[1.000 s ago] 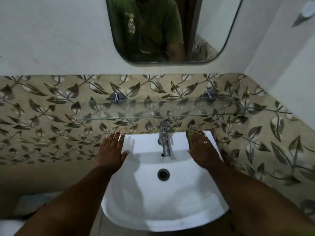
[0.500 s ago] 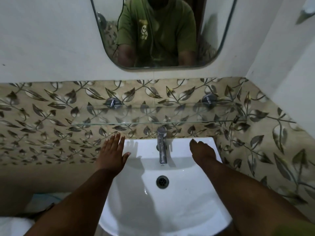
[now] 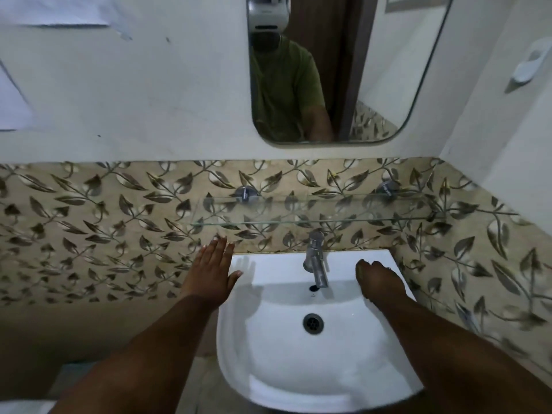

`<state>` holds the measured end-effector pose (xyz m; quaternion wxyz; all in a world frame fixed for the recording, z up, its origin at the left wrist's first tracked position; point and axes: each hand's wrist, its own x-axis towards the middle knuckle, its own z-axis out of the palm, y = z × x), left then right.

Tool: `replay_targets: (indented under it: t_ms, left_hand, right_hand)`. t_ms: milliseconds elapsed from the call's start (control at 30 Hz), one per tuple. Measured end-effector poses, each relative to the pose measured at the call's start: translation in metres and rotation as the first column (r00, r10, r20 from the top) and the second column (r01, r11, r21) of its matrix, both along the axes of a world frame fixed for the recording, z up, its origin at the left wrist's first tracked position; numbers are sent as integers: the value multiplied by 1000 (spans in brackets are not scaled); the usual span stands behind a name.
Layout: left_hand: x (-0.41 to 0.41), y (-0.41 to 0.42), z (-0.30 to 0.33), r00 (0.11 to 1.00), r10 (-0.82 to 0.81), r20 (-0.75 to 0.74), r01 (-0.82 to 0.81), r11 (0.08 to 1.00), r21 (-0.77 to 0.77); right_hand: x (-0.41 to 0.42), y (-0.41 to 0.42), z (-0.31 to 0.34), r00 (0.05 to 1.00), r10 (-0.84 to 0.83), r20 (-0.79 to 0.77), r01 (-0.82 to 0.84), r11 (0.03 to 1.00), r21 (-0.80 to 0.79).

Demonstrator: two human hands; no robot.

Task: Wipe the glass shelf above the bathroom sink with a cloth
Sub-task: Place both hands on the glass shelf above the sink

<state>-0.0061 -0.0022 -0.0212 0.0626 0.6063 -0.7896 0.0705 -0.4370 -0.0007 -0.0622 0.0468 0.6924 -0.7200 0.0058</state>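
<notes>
The clear glass shelf [image 3: 313,218] runs along the leaf-patterned tile wall on two chrome brackets, just above the white sink [image 3: 373,375]. Nothing stands on it. My left hand [image 3: 210,271] lies flat with fingers spread at the sink's back left corner, below the shelf's left end. My right hand [image 3: 378,280] rests on the sink's back right rim with its fingers curled down; whether it holds anything I cannot tell. No cloth is in view.
A chrome tap [image 3: 315,258] rises at the sink's back middle, between my hands. A mirror [image 3: 382,70] hangs above the shelf. A white soap dish [image 3: 528,65] is fixed to the right wall, which stands close to the shelf's right end.
The view has tilted up and swung left, showing more mirror and wall. My right hand's fingers have curled in from flat. My left hand stays flat at the sink's corner.
</notes>
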Motion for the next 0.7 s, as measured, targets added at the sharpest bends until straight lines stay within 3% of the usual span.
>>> replay_targets:
  t_ms: [167, 333, 433, 533, 700]
  left_hand:
    - [30, 10, 38, 999, -43, 32, 44, 998, -49]
    - [59, 15, 65, 993, -108, 45, 112, 989, -101]
    - [73, 18, 75, 988, -145, 48, 150, 980, -127]
    - [82, 20, 84, 991, -134, 30, 137, 981, -140]
    - [70, 24, 92, 992, -111, 57, 115, 990, -83]
  right_hand:
    - [45, 24, 47, 1000, 22, -9, -23, 990, -139]
    - [109, 46, 118, 914, 377, -153, -406, 862, -303]
    - [146, 53, 149, 845, 476, -244, -534, 780, -328]
    - [177, 49, 167, 815, 530, -236, -580, 757, -300]
    - [221, 34, 216, 823, 540, -175, -557, 708, -434]
